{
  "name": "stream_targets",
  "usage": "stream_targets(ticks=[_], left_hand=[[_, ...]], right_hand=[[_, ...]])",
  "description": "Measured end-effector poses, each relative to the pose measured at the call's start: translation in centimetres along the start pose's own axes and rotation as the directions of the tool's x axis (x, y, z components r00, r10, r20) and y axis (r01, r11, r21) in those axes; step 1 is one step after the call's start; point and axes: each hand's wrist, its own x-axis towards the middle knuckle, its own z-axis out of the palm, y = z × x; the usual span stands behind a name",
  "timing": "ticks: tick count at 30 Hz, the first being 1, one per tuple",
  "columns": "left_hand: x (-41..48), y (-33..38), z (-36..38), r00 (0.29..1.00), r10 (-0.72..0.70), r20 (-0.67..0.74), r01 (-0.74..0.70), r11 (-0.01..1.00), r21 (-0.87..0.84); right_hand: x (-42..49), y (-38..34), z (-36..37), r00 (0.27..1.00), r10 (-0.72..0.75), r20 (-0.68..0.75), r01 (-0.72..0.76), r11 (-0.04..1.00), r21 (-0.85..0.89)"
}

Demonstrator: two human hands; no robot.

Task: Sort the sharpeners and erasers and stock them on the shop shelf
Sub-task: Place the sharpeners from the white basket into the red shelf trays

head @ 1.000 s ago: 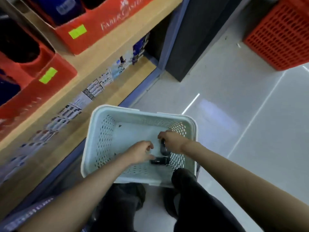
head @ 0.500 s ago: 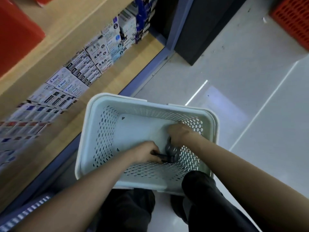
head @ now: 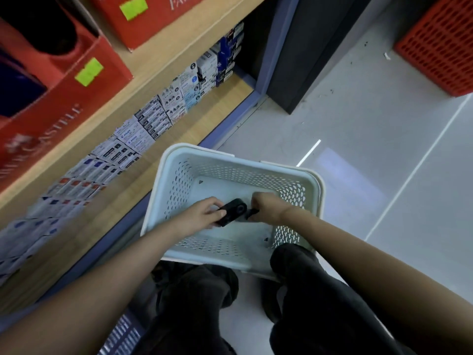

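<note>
1. The left hand (head: 202,216) holds a black sharpener (head: 232,211) inside the basket (head: 179,160).
2. The right hand (head: 266,204) pinches a small dark thing (head: 252,213); I cannot tell what.

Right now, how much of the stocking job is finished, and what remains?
Nearly done collecting: the white basket looks almost empty. In hand: the left hand holds a black sharpener; the right hand grips another small dark item. Left: placing these on the wooden shelf.

Both hands, left (head: 204,213) and right (head: 266,206), each gripping a dark item inside the pale basket (head: 316,185).
</note>
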Motion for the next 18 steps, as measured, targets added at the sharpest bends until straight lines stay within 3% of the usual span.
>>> stream_targets(ticks=[4,8,12,18], left_hand=[[-3.3,2.7,0.1,0.995,0.027,-0.092,-0.049,0.968,-0.246],[-7.1,6.0,-0.5,0.988,0.114,-0.105,-0.144,0.929,-0.341],[-11.7,9.6,-0.6,0.960,0.261,-0.099,-0.280,0.903,-0.326],[-17.4,14.6,-0.1,0.918,0.365,-0.154,-0.394,0.882,-0.260]], right_hand=[[-4.3,-1.0,-2.0,0.990,-0.073,-0.123,0.113,0.925,0.364],[-9.6,-2.6,-4.6,0.964,-0.110,-0.241,0.244,0.725,0.644],[-14.7,-4.4,-7.9,0.921,-0.155,-0.356,0.373,0.612,0.697],[-20.9,-7.1,-11.6,0.837,-0.170,-0.521,0.508,0.596,0.622]])
